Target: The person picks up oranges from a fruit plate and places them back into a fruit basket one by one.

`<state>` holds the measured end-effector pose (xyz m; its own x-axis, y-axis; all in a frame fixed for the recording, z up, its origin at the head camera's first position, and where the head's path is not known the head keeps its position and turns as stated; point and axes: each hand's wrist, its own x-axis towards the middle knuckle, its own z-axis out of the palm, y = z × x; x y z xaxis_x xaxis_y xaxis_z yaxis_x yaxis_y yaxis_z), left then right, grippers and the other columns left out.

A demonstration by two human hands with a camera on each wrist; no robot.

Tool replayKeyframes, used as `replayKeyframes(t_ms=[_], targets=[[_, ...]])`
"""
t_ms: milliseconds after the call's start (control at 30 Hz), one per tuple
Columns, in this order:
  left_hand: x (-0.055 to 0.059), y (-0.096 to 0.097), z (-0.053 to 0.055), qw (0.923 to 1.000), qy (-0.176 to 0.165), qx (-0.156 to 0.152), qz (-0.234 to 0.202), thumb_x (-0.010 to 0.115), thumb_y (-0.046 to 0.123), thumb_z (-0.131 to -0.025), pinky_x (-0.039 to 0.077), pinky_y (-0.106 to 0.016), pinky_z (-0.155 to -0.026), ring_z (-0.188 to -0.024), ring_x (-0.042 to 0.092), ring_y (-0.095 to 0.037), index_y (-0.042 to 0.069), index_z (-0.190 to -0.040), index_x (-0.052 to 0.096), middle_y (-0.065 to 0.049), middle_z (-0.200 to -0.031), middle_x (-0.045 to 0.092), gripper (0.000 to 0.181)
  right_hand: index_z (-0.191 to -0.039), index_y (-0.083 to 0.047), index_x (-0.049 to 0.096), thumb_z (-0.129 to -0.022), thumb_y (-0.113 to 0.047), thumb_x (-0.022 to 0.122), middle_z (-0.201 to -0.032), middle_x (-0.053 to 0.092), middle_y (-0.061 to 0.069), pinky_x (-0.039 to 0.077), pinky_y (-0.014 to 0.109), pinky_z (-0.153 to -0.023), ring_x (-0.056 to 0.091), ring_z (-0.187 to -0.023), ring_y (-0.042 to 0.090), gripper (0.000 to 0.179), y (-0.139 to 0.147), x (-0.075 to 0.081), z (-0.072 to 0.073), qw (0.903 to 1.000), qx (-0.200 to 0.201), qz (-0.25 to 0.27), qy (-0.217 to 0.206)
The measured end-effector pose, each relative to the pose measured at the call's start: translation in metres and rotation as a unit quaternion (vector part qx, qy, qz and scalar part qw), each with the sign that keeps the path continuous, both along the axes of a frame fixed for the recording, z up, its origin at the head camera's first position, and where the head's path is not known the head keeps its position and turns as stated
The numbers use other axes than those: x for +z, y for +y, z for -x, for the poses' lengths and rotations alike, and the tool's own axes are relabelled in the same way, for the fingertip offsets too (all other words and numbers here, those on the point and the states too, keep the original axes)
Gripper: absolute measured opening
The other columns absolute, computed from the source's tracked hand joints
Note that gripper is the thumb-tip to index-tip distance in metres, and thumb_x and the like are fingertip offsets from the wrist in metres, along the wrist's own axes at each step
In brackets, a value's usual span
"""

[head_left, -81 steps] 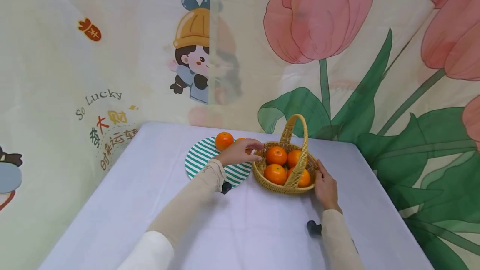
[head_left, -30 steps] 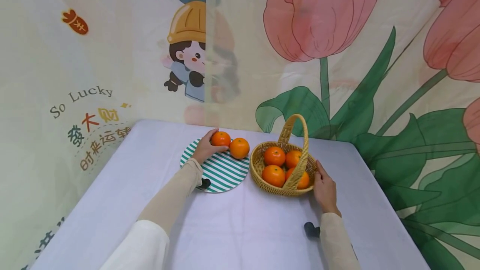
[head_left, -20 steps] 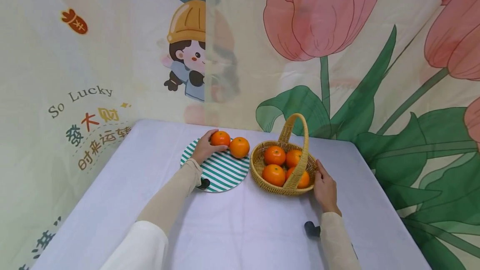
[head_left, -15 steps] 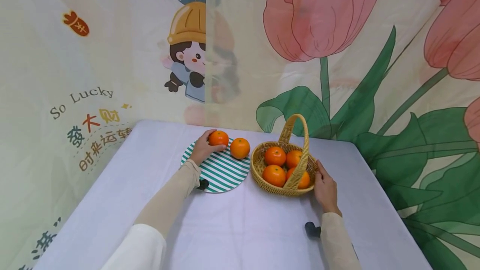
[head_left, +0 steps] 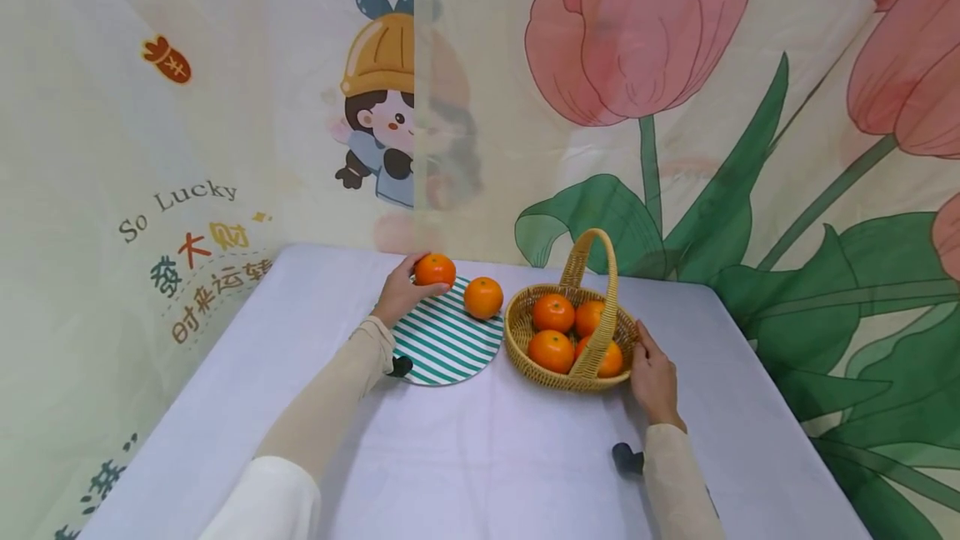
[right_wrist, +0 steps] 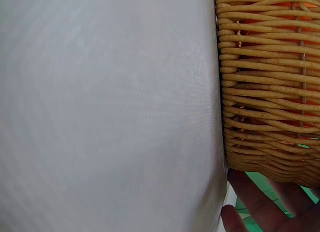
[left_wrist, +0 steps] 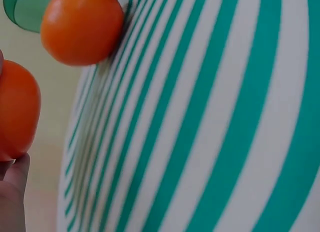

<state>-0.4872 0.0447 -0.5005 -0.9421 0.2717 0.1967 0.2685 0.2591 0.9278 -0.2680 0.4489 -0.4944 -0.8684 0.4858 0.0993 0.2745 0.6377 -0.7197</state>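
Note:
My left hand [head_left: 400,294] grips an orange [head_left: 435,271] between its thumb and fingers, over the far left part of a round green-and-white striped mat [head_left: 450,348]. In the left wrist view this orange [left_wrist: 17,111] shows at the left edge, raised off the stripes, with the thumb under it. A second orange [head_left: 483,298] rests on the mat's far right part. To the right stands a wicker basket [head_left: 543,375] with a tall handle and several oranges [head_left: 552,351] inside. My right hand [head_left: 654,377] touches the basket's right side with extended fingers [right_wrist: 260,202].
A white cloth [head_left: 465,465] covers the table under the mat and basket. Behind it hangs a printed backdrop [head_left: 480,107] with tulips and a cartoon figure. Small black devices sit at both wrists.
My left hand came away from the basket, took hold of the orange at the mat's far side and lifted it slightly leftward. My right hand has stayed against the basket.

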Motion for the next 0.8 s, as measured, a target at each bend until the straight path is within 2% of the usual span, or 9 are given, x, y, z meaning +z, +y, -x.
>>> replayKeyframes(t_ms=[67,133,233,333,467,533,667,800], targets=[[0.007,0.003,-0.003,0.9999,0.008,-0.009,-0.005,0.083,0.044,-0.075,0.038,-0.051,-0.105,-0.127,0.046,-0.030,0.018,-0.148,0.041,-0.007,-0.145,0.045,0.088,-0.155,-0.023,0.026,-0.106,-0.034,0.020,-0.155,0.029,0.012,0.038,0.048,-0.100,0.047,-0.120,0.033,0.050,0.000,0.000,0.000,1.0000,0.001,-0.001,-0.001],[0.015,0.009,-0.007,0.9996,0.017,-0.019,-0.010,0.083,0.043,-0.076,0.038,-0.050,-0.106,-0.129,0.045,-0.028,0.020,-0.148,0.041,-0.005,-0.146,0.045,0.086,-0.155,-0.023,0.026,-0.106,-0.034,0.020,-0.155,0.030,0.012,0.032,0.051,-0.110,0.041,-0.133,0.034,0.050,0.001,0.000,0.000,1.0000,0.001,-0.001,-0.001],[0.030,0.018,-0.016,0.9987,0.034,-0.035,-0.015,0.082,0.042,-0.078,0.038,-0.047,-0.107,-0.131,0.044,-0.026,0.024,-0.146,0.043,-0.002,-0.145,0.046,0.081,-0.155,-0.024,0.026,-0.106,-0.033,0.021,-0.155,0.029,0.011,0.025,0.054,-0.112,0.031,-0.140,0.034,0.050,0.001,-0.001,0.000,1.0000,0.000,0.000,-0.001],[0.042,0.029,-0.023,0.9975,0.040,-0.053,-0.025,0.081,0.039,-0.079,0.039,-0.046,-0.106,-0.130,0.045,-0.026,0.025,-0.146,0.043,-0.002,-0.144,0.047,0.078,-0.155,-0.024,0.026,-0.106,-0.034,0.021,-0.156,0.029,0.010,0.028,0.052,-0.112,0.037,-0.136,0.034,0.050,0.001,-0.002,0.000,1.0000,-0.003,0.006,0.000],[0.051,0.043,-0.030,0.9961,0.040,-0.072,-0.032,0.082,0.040,-0.078,0.039,-0.045,-0.106,-0.129,0.046,-0.026,0.025,-0.145,0.044,-0.002,-0.144,0.047,0.079,-0.155,-0.024,0.025,-0.106,-0.034,0.021,-0.156,0.029,0.010,0.033,0.051,-0.107,0.042,-0.128,0.034,0.051,0.001,-0.002,0.000,0.9999,-0.002,0.013,0.001],[0.052,0.051,-0.032,0.9955,0.040,-0.079,-0.032,0.082,0.042,-0.077,0.041,-0.044,-0.105,-0.128,0.047,-0.025,0.026,-0.145,0.045,0.000,-0.144,0.047,0.079,-0.155,-0.025,0.025,-0.106,-0.034,0.021,-0.156,0.029,0.010,0.033,0.051,-0.109,0.043,-0.128,0.033,0.050,0.002,-0.003,0.000,0.9999,-0.002,0.010,0.001],[0.053,0.064,-0.039,0.9952,0.035,-0.089,-0.022,0.083,0.045,-0.075,0.046,-0.044,-0.100,-0.126,0.050,-0.025,0.029,-0.143,0.046,0.002,-0.143,0.048,0.080,-0.155,-0.026,0.024,-0.106,-0.034,0.020,-0.156,0.029,0.012,0.039,0.046,-0.092,0.047,-0.111,0.033,0.050,0.002,-0.002,-0.001,0.9999,-0.003,0.012,0.001],[0.051,0.073,-0.045,0.9949,0.030,-0.096,-0.012,0.083,0.043,-0.074,0.049,-0.043,-0.096,-0.123,0.052,-0.025,0.030,-0.142,0.047,0.003,-0.141,0.050,0.078,-0.155,-0.026,0.024,-0.106,-0.034,0.020,-0.156,0.029,0.013,0.038,0.044,-0.086,0.047,-0.105,0.033,0.050,0.001,-0.001,0.000,0.9999,-0.003,0.016,-0.004]])
